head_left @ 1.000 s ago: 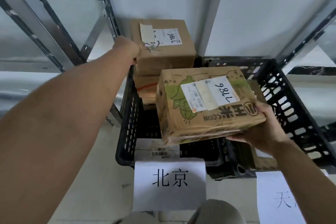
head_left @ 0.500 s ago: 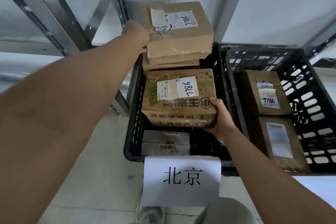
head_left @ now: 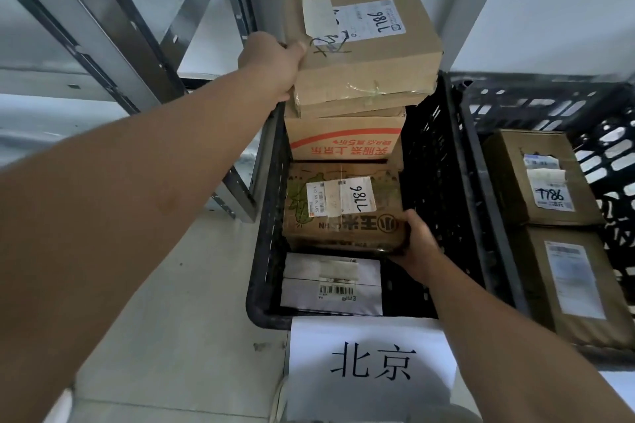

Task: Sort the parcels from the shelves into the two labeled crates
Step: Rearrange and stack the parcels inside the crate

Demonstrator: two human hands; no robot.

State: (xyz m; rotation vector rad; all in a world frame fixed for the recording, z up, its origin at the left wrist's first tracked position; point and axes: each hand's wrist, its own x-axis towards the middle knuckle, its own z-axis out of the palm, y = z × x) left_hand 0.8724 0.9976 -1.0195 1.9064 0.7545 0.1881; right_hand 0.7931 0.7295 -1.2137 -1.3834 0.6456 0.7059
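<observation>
Parcels fill the left crate (head_left: 264, 251); the right hand (head_left: 417, 240) grips the corn box (head_left: 343, 209) by its near right corner, low in the crate; the left hand (head_left: 271, 62) holds the top box (head_left: 364, 45) by its left edge, high at the far end; cardboard looks stiff, probably light, so hold corners; the Beijing sign (head_left: 371, 364) hangs near.

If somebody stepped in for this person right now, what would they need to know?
Left hand grips the corner of the top box, high on the stack at the back of the Beijing-labeled crate.
Right hand holds the corn box low inside that crate.
Done: a white parcel lies there; two boxes lie in the right crate.
Left: release both boxes; shelf parcels are not visible.
</observation>
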